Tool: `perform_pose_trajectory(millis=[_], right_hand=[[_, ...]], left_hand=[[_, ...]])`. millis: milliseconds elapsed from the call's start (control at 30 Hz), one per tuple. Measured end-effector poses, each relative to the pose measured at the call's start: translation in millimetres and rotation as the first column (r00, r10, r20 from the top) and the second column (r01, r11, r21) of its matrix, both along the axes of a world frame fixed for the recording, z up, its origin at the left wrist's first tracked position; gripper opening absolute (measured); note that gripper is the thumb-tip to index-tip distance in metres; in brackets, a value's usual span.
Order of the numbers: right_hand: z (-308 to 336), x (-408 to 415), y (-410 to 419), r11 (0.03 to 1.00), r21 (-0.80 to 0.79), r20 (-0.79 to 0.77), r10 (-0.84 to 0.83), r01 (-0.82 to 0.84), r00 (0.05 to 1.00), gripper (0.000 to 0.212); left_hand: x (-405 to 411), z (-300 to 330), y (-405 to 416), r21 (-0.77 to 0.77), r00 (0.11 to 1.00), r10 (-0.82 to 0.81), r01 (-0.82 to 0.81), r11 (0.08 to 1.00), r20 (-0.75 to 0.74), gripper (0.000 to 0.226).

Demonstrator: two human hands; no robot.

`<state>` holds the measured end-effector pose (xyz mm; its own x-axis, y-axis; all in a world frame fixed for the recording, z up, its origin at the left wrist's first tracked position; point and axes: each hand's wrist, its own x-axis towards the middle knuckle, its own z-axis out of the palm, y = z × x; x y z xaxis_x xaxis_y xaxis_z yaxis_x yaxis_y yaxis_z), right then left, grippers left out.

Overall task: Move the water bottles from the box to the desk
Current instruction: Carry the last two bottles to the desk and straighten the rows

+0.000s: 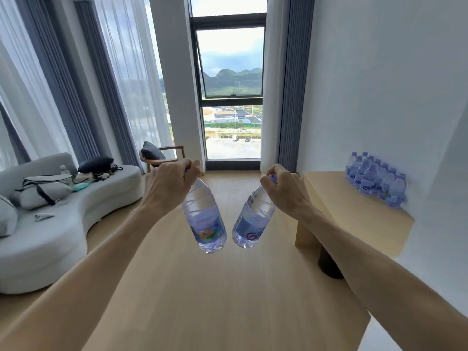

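My two bare forearms come in from the bottom corners, nearest of all, and stretch out over the pale wooden floor [202, 300]. My left hand [169, 183] is curled round the cap end of a water bottle [203, 219], gripping it by the neck so that it hangs down, its base swung a little toward the middle; the label shows a many-coloured mark. My right hand [285, 191] grips a second water bottle [249, 221] the same way, fingers closed over the purple cap, and this one tilts the other way, base toward the middle, with purple lettering on its label. The two bases are near each other but apart, both bottles in the air above the floor. To my right the light wooden desk [354, 211] stands against the white wall [379, 97], and at its far end a cluster of water bottles [377, 181] stands upright, packed close together and touching the wall. Under the desk's near end I see a dark round leg, partly behind my right forearm. To my left is a curved white sofa [63, 236] with a grey-and-white bag [43, 191], dark cushions and a small white object lying on the seat. Beyond it a wooden armchair [162, 155] holds a dark cushion. Straight ahead is a tall window [231, 97] with hills and buildings outside, flanked by grey curtains [295, 84] and sheer white ones.
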<state>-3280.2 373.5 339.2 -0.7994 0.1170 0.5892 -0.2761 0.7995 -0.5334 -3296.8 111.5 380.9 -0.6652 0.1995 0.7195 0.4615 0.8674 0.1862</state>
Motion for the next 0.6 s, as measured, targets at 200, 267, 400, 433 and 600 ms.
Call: perform_pose_trajectory(millis=[200,267,400,433,600], right_hand=[[2,-119,52,1.000,0.012,0.006,0.003,-0.003,1.000,0.015],[7,-154,69,0.999,0.033,0.017,-0.004,0.003,1.000,0.014],[12,-212,101,0.999,0.037,0.036,-0.023,0.021,0.999,0.014],[13,-225,109,0.999,0.028,0.045,-0.022,0.020,0.999,0.015],[13,-292,149,0.997,0.028,0.061,-0.078,0.077,0.995,0.018]], left_hand=[[-120,3,48,-0.039,1.000,0.012,-0.012,0.999,-0.002,0.052],[-157,4,63,-0.030,1.000,0.031,-0.031,0.999,0.001,0.051],[-221,7,93,0.003,0.999,0.044,-0.044,0.999,-0.005,0.050],[-236,8,101,0.006,0.999,0.047,-0.047,0.999,-0.006,0.050],[-310,5,142,0.014,1.000,0.007,-0.007,1.000,-0.002,0.053]])
